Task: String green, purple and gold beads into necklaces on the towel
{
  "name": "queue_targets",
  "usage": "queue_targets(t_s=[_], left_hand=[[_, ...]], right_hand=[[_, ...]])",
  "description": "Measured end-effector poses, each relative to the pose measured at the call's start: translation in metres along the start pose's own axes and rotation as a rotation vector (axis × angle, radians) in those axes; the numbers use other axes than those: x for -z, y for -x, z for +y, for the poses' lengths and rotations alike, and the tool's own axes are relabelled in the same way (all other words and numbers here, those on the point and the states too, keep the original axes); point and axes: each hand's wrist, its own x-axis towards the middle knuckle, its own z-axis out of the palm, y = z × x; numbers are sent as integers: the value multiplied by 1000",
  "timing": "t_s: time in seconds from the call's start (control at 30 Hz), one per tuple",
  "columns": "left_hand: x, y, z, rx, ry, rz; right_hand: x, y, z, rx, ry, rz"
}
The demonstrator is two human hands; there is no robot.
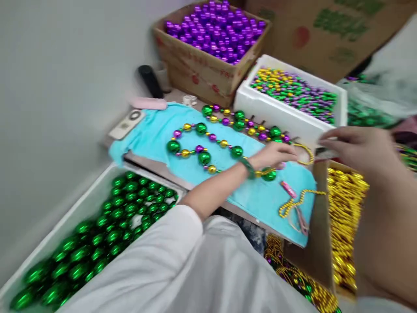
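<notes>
Left hand [273, 155] palm down near right end of tabletop [148, 164], fingertips by gold bead loop [312, 155]. Right hand [365, 145] raised past right edge, thumb and fingers converging; cannot tell whether either grips. Nearby: white bin [85, 208], glossy green balls [117, 213], off front edge; gold beads [345, 217] off right edge. Garland [201, 128] looped mid-tabletop on wrinkled turquoise cloth [267, 200]; second strand [239, 125] behind. At back edge: foam box [260, 108], cardboard carton [202, 71], purple balls [218, 30]; grey wall [65, 87].
</notes>
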Motion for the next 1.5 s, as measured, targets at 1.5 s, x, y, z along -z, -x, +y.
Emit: queue_targets(t_s=[1.5], left_hand=[[16, -19, 6, 211, -13, 221]], right_hand=[[-80, 135, 113, -667, 43, -128]])
